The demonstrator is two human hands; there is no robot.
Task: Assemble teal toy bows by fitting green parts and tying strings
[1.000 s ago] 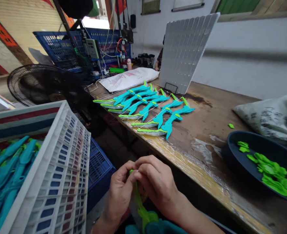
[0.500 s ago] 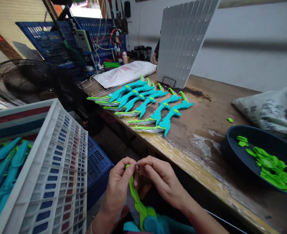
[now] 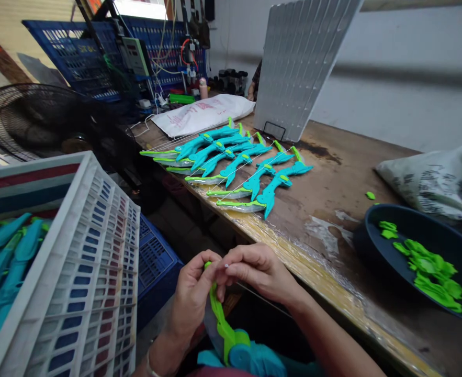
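Note:
A toy bow (image 3: 225, 331) with a green limb, a clear strip along it and a teal body lies low in front of me, partly cut off by the bottom edge. My left hand (image 3: 191, 296) is closed around the tip of its green limb. Close beside that tip, my right hand (image 3: 260, 272) pinches the end of a thin white string (image 3: 265, 299), with a small pale bit showing at the fingertips. The string runs behind the right hand. Several finished-looking toy bows (image 3: 268, 193), strung with white cord, lie in a row on the table (image 3: 333, 183).
At left, a white crate (image 3: 85, 272) holds teal and green parts, with a blue crate (image 3: 152, 256) beside it and a fan (image 3: 54, 125) behind. On the right a dark basin (image 3: 375, 246) holds green pieces near a sack (image 3: 438, 178). A grey panel (image 3: 297, 68) stands farther back.
My right fingers have shifted slightly at the limb tip, and a pale string end now shows between them. My left hand keeps its hold. The camera view has tilted a little.

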